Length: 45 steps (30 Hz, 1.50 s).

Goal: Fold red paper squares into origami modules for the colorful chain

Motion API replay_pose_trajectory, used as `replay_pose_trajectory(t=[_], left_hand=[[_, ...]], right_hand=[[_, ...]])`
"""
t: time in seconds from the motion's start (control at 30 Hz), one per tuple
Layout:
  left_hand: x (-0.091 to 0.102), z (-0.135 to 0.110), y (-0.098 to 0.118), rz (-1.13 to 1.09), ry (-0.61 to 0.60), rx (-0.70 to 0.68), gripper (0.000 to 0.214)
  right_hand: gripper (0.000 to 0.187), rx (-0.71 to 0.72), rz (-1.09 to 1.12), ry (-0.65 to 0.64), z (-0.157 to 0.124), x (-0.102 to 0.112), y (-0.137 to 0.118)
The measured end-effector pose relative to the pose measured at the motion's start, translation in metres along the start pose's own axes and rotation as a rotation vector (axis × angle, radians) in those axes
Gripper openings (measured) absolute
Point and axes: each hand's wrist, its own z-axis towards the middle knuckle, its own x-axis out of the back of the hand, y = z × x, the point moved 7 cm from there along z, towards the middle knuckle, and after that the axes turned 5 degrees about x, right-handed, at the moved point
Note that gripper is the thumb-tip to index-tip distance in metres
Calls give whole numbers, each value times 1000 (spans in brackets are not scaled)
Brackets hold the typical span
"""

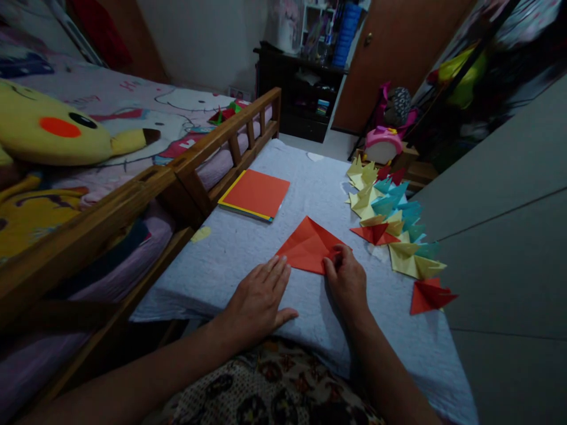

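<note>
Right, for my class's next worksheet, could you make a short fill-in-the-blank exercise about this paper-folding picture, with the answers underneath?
1. The left hand rests at the ____ corner of the red paper.
2. On the right hand, the curled fingers and the ____ are at that paper's other end.
3. In the stack of square sheets, the colour showing just beneath the red top sheet is ____.
4. The folded pieces stand along the table's ____ side.

Missing words: left; thumb; yellow; right

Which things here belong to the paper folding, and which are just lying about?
Part of the folding, by the look of it:
creased red sheet, under both hands
stack of coloured paper
folded paper pieces

Probably just lying about:
yellow plush toy
pink-and-white item
</note>
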Motion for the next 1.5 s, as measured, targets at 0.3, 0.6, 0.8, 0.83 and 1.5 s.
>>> replay_pose_trajectory(t=[0.3, 0.6, 0.8, 0.83, 1.5], left_hand=[[13, 11, 5, 19, 17, 7, 69], [1, 14, 8, -55, 21, -154, 65], [2, 19, 7, -105, -28, -147, 66], [2, 19, 8, -102, -31, -148, 68], [9, 19, 2, -117, 77, -161, 53]], right_hand=[[32, -27, 25, 3, -1, 2, -2], [11, 65, -12, 70, -4, 5, -8], [17, 289, -204, 2, -4, 2, -24], [18, 309, -216, -19, -4, 2, -26], [53, 419, -466, -257, -60, -3, -48]])
